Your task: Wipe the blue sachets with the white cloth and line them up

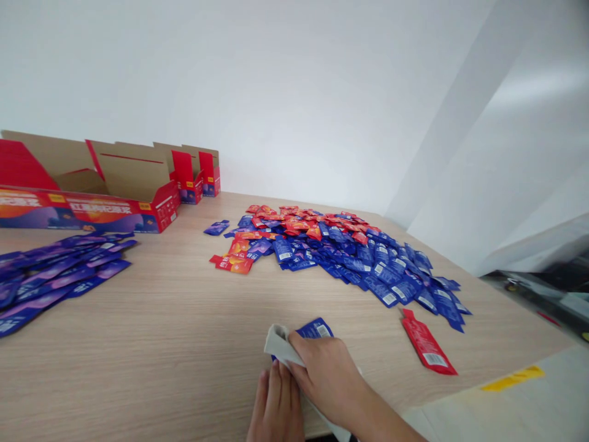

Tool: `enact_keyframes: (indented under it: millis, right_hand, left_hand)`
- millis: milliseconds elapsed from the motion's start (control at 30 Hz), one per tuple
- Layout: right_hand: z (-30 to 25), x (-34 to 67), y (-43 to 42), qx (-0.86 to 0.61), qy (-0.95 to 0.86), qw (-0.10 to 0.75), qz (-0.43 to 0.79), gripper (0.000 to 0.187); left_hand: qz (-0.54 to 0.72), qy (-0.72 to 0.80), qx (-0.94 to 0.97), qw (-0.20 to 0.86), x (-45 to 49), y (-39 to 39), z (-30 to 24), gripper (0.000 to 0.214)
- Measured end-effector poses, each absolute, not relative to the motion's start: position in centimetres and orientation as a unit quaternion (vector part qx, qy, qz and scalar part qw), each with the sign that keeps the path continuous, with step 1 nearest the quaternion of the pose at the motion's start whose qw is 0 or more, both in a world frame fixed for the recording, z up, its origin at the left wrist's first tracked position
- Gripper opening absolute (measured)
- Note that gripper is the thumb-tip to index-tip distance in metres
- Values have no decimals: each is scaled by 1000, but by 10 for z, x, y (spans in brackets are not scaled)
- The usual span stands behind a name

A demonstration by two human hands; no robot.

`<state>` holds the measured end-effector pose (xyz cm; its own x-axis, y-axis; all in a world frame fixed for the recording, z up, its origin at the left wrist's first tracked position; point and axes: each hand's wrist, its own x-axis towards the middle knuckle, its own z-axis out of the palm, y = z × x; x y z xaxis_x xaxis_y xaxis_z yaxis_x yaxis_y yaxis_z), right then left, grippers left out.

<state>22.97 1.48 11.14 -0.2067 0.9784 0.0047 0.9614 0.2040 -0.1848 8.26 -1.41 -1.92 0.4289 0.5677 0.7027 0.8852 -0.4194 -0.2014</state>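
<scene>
My right hand (329,371) is closed around a white cloth (280,344) that lies across a blue pouch (317,328). Part of the pouch shows beyond the knuckles, with a white barcode label; the cloth and hand cover the rest. Just left of it, my left hand (280,402) keeps its fingers pressed together against the near edge of the same pouch, at the cloth. Its thumb is out of sight. To the right lies a single red pouch (427,344), barcode side up, apart from both hands.
A heap of blue pouches (381,270) and red pouches (299,224) spreads across the back of the wooden table (184,344). More purple-blue pouches (69,270) lie stacked at left. Open red cardboard boxes (115,209) stand behind them by the wall. Yellow tape (513,379) marks the right side.
</scene>
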Motion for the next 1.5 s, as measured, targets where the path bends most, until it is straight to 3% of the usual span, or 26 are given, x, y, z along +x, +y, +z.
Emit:
enact_keyframes:
  millis: [267,467,733,867,933,1167,1367,1500]
  right_hand:
    - [111,288,35,-765,-644,13,3,45]
    - [106,240,26,-663,-747,39,36,34]
    - [116,284,37,-780,-625,47,-8,47]
    - [108,242,18,-646,-756,89,55,35]
    - [103,235,18,-619,-779,73,67,34]
    - [115,279,37,-763,-645,29,-4,43]
    - [112,234,21,-626,-776,46,61,37]
    - [114,269,36,-729,-684,17,22,41]
  left_hand:
    - [-288,-459,-788,292,85,-11,-18,47]
    - [-281,-456,-791,295,84,-11,-24,49]
    - [-300,-458,-780,304,85,-8,-25,45]
    - [-305,-439,-785,312,83,-9,-23,39]
    - [-304,-433,-789,312,81,-8,-21,39]
    - [-305,-457,-785,286,84,-9,-23,49]
    - [-300,-451,-799,262,84,-14,-19,42]
    - [-284,-458,-803,255,83,-15,-12,48]
